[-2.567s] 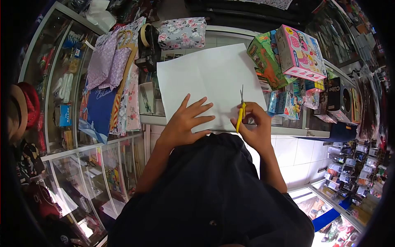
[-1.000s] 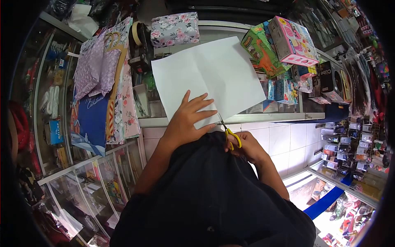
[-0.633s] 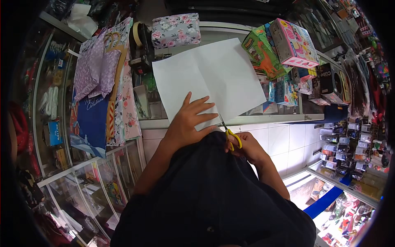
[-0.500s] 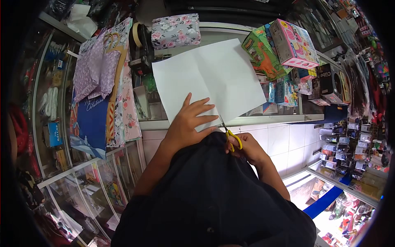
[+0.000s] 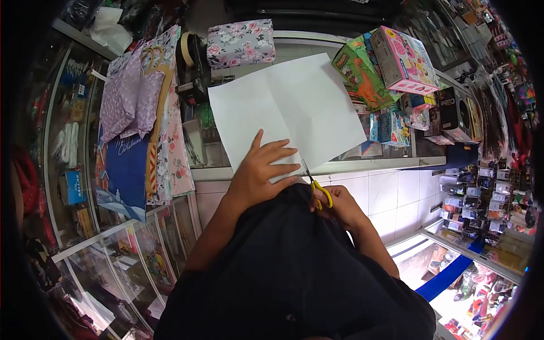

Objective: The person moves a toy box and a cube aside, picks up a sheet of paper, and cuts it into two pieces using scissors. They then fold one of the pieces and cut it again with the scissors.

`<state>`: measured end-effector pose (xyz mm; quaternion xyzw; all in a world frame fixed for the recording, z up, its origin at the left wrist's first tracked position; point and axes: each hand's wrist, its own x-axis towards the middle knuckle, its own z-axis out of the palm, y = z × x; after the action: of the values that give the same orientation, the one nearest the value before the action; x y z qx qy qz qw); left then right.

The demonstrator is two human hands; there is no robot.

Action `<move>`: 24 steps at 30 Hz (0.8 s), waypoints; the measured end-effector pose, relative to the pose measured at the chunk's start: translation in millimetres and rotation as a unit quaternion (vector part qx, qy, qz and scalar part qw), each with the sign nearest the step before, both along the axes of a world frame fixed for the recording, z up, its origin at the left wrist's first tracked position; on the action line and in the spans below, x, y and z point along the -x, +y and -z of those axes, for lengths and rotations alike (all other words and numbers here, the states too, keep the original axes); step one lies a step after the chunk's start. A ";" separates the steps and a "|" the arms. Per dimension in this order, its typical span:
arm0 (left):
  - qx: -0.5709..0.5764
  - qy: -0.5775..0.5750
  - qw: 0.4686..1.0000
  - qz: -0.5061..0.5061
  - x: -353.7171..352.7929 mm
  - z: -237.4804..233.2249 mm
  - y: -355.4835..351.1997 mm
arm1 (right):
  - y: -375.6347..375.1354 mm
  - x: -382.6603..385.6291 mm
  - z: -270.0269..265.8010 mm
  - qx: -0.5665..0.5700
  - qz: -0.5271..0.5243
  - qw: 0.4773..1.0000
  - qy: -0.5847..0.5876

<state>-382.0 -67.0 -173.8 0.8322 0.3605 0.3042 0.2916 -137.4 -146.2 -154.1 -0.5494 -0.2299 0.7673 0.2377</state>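
Observation:
A large white sheet of paper with a crease lies on the glass counter, its near edge reaching past the counter's front edge. My left hand rests on the sheet's near left part with its fingers spread. Yellow-handled scissors are in my right hand, just beyond the counter's front edge. The blades point away from me and meet the near edge of the paper, right of my left fingertips.
Behind the paper are a floral-wrapped box and a black tape dispenser. Gift bags stand at the left. On the right are a pink toy box, a green dinosaur package and smaller boxes.
Hands, scissors and paper hold almost the same places. The camera view has shifted very slightly.

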 end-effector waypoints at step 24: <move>-0.002 -0.002 1.000 -0.005 -0.9 1.1 0.0 | 0.6 -0.6 -0.7 0.008 0.003 0.999 -0.035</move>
<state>-381.0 -67.0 -175.0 0.8303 0.3638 0.3079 0.2887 -136.7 -145.6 -153.4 -0.5782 -0.2306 0.7489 0.2273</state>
